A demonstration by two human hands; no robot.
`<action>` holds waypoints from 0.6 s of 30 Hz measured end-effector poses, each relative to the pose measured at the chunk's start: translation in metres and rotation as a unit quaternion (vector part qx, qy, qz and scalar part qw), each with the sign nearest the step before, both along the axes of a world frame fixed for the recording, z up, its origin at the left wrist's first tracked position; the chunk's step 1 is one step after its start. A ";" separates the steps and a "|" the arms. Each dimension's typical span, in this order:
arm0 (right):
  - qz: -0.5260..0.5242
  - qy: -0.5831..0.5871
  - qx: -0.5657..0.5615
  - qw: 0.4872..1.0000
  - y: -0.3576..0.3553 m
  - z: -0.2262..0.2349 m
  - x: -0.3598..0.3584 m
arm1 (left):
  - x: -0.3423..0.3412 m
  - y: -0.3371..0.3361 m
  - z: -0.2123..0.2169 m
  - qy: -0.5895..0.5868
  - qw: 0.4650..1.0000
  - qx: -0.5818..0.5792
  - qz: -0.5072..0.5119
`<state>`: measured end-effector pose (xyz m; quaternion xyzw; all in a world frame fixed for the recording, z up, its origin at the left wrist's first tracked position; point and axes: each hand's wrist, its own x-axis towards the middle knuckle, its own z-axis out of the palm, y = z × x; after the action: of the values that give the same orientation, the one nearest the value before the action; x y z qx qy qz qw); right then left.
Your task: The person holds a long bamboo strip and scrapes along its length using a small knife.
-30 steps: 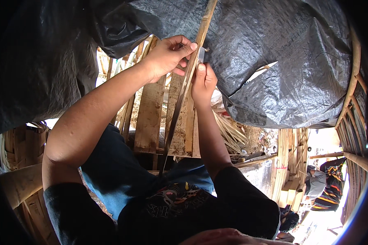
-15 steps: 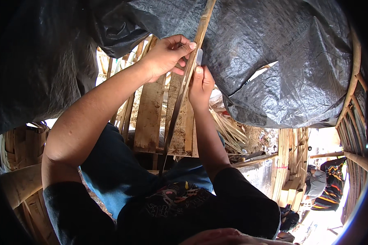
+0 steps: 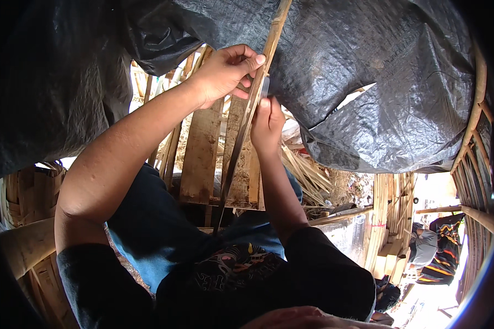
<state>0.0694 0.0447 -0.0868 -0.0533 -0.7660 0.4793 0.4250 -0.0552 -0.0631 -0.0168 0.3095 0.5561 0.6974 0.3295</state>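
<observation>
A long, narrow bamboo strip (image 3: 248, 107) slants from the top of the view down to my lap, its lower end dark and thin near my shirt. My left hand (image 3: 229, 70) is closed on its upper part, the thumb lying along the strip and the other fingers curled behind. Lower down, at the strip's right edge, my right hand (image 3: 268, 125) is closed in a fist with the thumb upward. From that fist the pale flat blade of a knife (image 3: 265, 86) sticks up beside the strip; the handle is hidden in my fingers.
Wooden boards (image 3: 200, 159) form a bench between my knees. Black plastic sheeting (image 3: 379, 60) with a tear hangs ahead and at the left. Split bamboo strips (image 3: 310, 172) lie right of the bench. A bamboo pole (image 3: 480, 216) frame stands far right, with hanging clothes (image 3: 444, 249) nearby.
My right hand has slid a little way down along the strip toward me, and the knife blade has come down with it. My left hand and the strip have hardly moved.
</observation>
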 end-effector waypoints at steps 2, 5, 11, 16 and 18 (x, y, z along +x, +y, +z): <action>0.011 -0.006 -0.031 0.999 -0.001 -0.004 0.006 | 0.001 0.000 0.000 0.001 1.000 -0.002 -0.003; -0.028 0.023 0.062 0.997 0.017 0.006 -0.014 | 0.001 0.002 -0.002 0.000 1.000 0.003 -0.004; 0.038 0.061 -0.023 0.997 0.017 0.020 -0.034 | -0.001 0.001 -0.006 0.003 1.000 0.016 -0.006; -0.003 -0.020 -0.010 1.000 0.001 -0.018 0.013 | -0.001 0.000 -0.004 0.002 1.000 0.006 -0.010; 0.034 -0.043 -0.085 0.995 0.001 -0.026 0.021 | 0.001 0.000 -0.003 0.008 1.000 0.003 -0.004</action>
<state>0.0906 0.0454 -0.1129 -0.0835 -0.7411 0.5546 0.3691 -0.0546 -0.0627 -0.0199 0.3186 0.5555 0.6952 0.3266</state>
